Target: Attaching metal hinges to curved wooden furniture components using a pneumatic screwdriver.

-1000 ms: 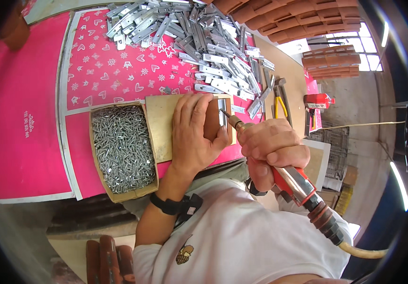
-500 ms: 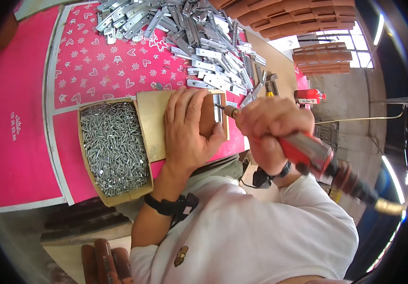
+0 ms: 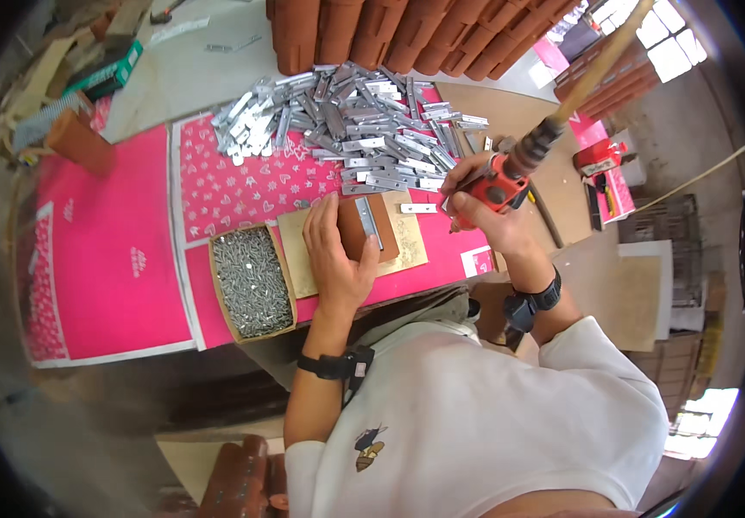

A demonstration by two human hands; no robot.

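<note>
Workshop counter under pink patterned sheets, stacked brown wooden pieces at the far edge. Your left hand lies flat, fingers spread, pressing one brown wooden block onto a tan board near the counter's front edge. The block is small, rectangular, with one narrow silver metal plate lying lengthwise on its top. Your right hand is closed round one red power screwdriver, raised to the right of the block, bit apart from it. One open cardboard box of screws, too many to count, sits just left of the board. Metal plates in a heap beyond, uncountable; one loose plate near the block.
</note>
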